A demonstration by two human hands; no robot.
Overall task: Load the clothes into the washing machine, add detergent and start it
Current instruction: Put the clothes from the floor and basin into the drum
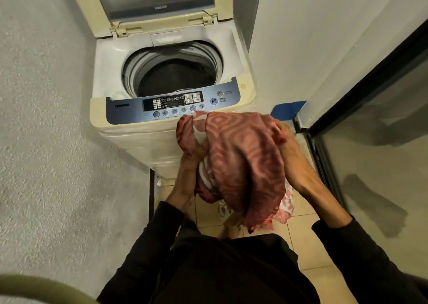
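Observation:
A top-loading washing machine stands ahead with its lid raised. Dark clothing lies inside the drum. A blue control panel runs along the machine's front edge. I hold a bundled red and pink patterned cloth in front of the machine, just below the panel's right half. My left hand grips the bundle from its left underside. My right hand grips its right side, fingers pressed into the fabric. A loose end of the cloth hangs down toward the floor.
A rough grey wall closes in the left side. A white wall and a dark-framed glass door stand on the right. Beige floor tiles lie below. A blue strip sits by the machine's right corner.

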